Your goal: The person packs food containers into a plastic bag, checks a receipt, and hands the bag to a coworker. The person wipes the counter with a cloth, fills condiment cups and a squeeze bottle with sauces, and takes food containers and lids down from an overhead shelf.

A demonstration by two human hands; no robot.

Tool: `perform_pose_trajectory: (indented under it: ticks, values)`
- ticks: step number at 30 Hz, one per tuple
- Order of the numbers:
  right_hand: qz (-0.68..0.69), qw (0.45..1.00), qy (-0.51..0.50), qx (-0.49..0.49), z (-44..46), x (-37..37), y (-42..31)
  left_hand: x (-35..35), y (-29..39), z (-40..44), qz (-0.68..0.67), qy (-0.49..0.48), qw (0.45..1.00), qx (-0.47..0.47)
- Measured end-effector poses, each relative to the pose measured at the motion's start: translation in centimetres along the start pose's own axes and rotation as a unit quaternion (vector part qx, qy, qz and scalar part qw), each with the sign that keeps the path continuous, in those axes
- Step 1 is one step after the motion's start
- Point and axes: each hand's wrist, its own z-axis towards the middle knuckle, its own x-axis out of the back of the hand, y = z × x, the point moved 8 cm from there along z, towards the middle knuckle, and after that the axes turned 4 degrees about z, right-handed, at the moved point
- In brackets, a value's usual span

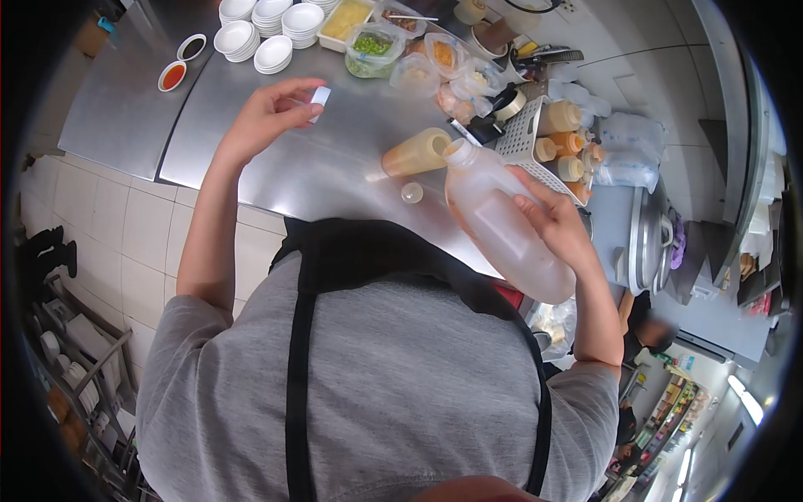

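My left hand [280, 115] pinches a small white cap [319, 104] between thumb and fingers, above the steel counter [276, 167]. My right hand [548, 213] grips the handle of a large translucent plastic jug [493, 209]. The jug is tilted, and its uncapped mouth is right by the open top of a squeeze bottle [414, 155]; I cannot tell if they touch. Pale yellowish contents show in the squeeze bottle. A small clear nozzle cap [411, 192] lies on the counter beside it.
Stacked white dishes [237, 40], a tub of chopped greens [372, 46] and other food containers line the back. Right of the jug stands a white basket [525, 130] of sauce bottles. Two sauce dishes [173, 76] sit at left. Another person [652, 335] is at lower right.
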Motion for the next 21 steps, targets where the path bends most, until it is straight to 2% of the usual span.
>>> perform_pose_trajectory:
  ticks: [21]
  values:
    - [0.0,1.0,-0.006,-0.012,0.28,0.25,0.11,-0.27,-0.43,0.13,0.004,0.003,1.0,0.003]
